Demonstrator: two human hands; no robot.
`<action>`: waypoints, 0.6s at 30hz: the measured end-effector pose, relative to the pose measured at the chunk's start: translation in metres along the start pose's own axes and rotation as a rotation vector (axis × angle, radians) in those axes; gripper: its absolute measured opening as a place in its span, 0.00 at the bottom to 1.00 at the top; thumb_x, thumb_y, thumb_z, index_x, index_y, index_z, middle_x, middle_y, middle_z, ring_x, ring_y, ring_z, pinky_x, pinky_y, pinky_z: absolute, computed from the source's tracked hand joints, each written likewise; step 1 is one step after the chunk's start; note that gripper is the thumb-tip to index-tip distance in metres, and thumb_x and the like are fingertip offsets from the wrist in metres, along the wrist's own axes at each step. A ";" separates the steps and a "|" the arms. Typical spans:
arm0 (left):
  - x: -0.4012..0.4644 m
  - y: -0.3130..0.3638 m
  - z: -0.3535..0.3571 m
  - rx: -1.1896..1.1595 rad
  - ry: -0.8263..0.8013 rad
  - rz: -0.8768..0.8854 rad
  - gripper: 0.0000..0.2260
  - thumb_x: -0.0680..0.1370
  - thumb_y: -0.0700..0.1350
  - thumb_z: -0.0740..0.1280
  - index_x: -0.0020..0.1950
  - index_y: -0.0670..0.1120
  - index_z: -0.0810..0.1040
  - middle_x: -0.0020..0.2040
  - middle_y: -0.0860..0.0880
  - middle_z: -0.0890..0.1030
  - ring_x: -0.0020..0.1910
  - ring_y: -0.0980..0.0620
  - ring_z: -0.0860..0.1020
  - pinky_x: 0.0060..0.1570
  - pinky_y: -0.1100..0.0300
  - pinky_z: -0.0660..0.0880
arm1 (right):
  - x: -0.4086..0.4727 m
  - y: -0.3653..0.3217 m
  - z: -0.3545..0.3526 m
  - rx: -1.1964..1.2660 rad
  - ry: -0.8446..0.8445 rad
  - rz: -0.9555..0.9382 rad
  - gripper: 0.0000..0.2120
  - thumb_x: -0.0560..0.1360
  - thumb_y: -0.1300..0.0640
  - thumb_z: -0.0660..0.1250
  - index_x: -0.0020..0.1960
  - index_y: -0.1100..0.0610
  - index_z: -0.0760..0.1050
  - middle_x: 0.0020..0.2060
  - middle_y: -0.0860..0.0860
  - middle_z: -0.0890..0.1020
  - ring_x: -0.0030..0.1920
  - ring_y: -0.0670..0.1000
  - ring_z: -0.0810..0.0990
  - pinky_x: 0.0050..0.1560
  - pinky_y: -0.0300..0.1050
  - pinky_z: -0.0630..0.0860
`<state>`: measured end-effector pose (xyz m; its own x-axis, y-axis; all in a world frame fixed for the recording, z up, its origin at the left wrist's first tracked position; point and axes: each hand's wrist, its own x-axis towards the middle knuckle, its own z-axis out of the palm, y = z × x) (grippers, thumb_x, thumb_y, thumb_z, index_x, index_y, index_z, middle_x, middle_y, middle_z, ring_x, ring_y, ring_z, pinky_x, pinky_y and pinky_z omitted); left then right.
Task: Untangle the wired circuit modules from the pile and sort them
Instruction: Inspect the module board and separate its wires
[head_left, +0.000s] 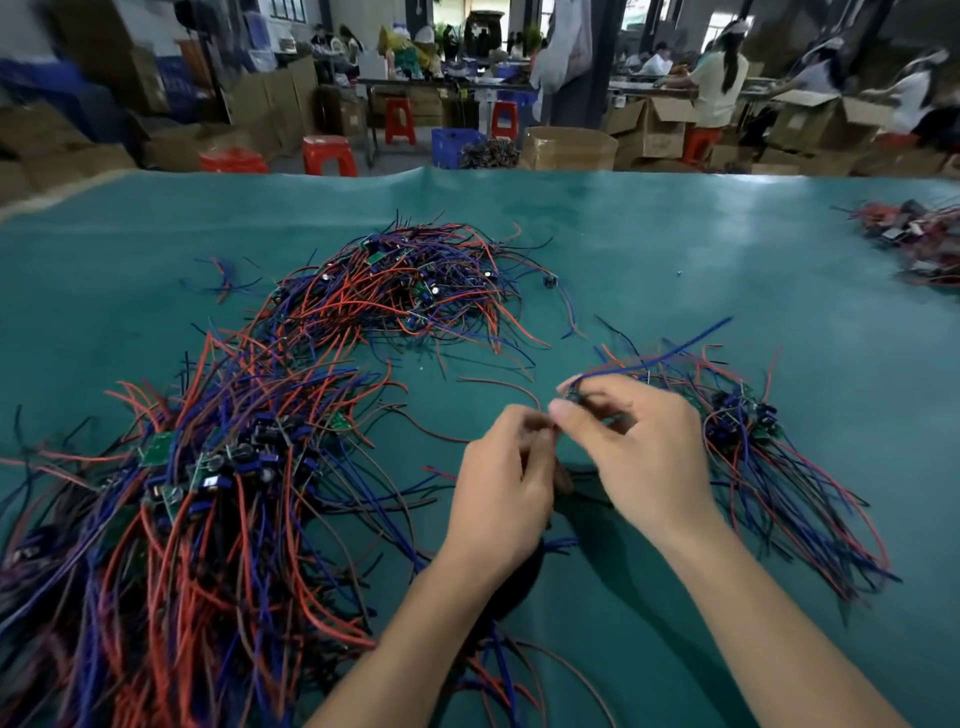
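A big tangled pile (208, 467) of green circuit modules with red, blue and black wires covers the left of the green table mat (675, 249). A second tangle (405, 280) lies behind it. On the right sits a smaller, tidier bundle (753, 431) with its wires fanned toward me. Between them my right hand (639, 457) pinches one small module (574, 397), whose blue wire (691, 343) trails up and right. My left hand (504, 488) is curled beside it, pinching wires that run down under my wrist.
Another heap of modules (919, 244) lies at the table's far right edge. A few loose wires (223, 275) sit at the back left. Beyond the table are red stools (327, 156), cardboard boxes (569, 148) and people working at benches.
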<state>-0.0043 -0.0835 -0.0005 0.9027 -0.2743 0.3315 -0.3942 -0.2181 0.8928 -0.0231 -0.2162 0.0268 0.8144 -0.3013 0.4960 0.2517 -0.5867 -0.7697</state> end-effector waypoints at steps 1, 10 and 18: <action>0.000 0.001 0.001 0.010 -0.023 0.008 0.05 0.81 0.41 0.61 0.46 0.48 0.74 0.31 0.51 0.82 0.25 0.54 0.76 0.32 0.57 0.74 | 0.003 0.002 -0.004 -0.021 0.068 -0.020 0.06 0.71 0.49 0.74 0.42 0.51 0.83 0.35 0.40 0.84 0.35 0.42 0.81 0.44 0.49 0.80; -0.001 0.003 0.000 0.057 -0.044 0.012 0.08 0.78 0.43 0.63 0.40 0.48 0.78 0.33 0.56 0.84 0.32 0.59 0.79 0.39 0.64 0.76 | 0.033 -0.034 -0.045 0.364 0.582 -0.040 0.03 0.76 0.53 0.72 0.44 0.47 0.83 0.35 0.43 0.82 0.31 0.46 0.75 0.33 0.45 0.74; -0.005 0.008 -0.005 0.024 -0.018 -0.019 0.09 0.70 0.45 0.62 0.41 0.43 0.80 0.41 0.43 0.85 0.38 0.46 0.79 0.42 0.57 0.76 | 0.053 -0.168 0.046 0.254 -0.191 -0.240 0.15 0.76 0.47 0.73 0.39 0.58 0.85 0.33 0.56 0.85 0.31 0.58 0.80 0.35 0.60 0.79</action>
<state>-0.0111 -0.0796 0.0065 0.9069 -0.2863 0.3091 -0.3813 -0.2459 0.8911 0.0021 -0.0994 0.1639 0.7932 -0.0194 0.6086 0.5485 -0.4113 -0.7280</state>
